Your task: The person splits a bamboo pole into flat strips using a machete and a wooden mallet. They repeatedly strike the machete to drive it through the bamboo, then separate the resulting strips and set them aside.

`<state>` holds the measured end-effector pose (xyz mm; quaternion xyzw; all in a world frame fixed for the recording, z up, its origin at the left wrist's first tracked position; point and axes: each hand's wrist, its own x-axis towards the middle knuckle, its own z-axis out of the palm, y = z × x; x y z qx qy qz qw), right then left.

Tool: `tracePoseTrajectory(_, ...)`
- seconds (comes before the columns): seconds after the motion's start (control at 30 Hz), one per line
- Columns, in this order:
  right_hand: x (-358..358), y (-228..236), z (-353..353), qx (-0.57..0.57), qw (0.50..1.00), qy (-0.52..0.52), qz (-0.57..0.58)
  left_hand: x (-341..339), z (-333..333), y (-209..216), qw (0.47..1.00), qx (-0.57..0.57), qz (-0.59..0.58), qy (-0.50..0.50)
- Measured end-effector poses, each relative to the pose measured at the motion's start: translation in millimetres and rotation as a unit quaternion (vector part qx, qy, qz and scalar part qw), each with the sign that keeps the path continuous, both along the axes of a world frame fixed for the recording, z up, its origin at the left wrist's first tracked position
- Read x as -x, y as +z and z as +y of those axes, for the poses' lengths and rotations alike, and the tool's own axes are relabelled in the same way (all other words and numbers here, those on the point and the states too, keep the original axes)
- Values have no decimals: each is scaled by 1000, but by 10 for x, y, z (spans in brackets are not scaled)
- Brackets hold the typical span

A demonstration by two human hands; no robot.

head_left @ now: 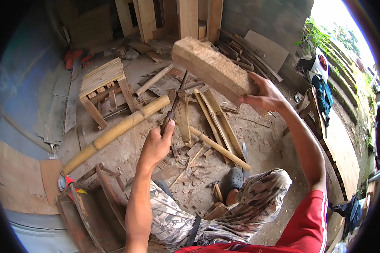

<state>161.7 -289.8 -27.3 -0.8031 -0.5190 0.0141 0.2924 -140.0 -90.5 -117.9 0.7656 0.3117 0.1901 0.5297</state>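
My right hand (266, 92) is raised and grips one end of a thick, rough-faced block of wood (215, 65). Its other end reaches out to the left, over the far part of the tool. In my left hand (158, 143) is a dark-handled tool with a narrow metal shaft or blade (184, 81), pointing up and away from me. Whether it is a chisel or a knife seen edge-on, I cannot tell. Just beyond that hand stands an upright split piece of bamboo (183, 120); whether the tool touches it is unclear.
A long bamboo pole (114, 133) lies to the left, near a slatted wooden stool (101, 80). Split bamboo halves (219, 120) and a thin bamboo pole (219, 146) lie ahead. Wood scraps (190, 168) litter the ground by my feet. A wooden frame (93, 206) stands at lower left.
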Motion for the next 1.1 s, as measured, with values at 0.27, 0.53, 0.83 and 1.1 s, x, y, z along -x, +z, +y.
tracePoseTrajectory(0.27,215,387,195,-301,949,55,78,45,74,24,999,32,-24,-7)
tracePoseTrajectory(0.53,121,-492,171,96,994,-37,32,-43,364,-259,996,-63,65,-18)
tracePoseTrajectory(0.83,268,265,272,-278,948,19,153,-76,441,-352,996,-49,64,-28)
tracePoseTrajectory(1.1,45,-1076,295,104,987,-55,107,-264,628,-218,973,-94,199,-61)
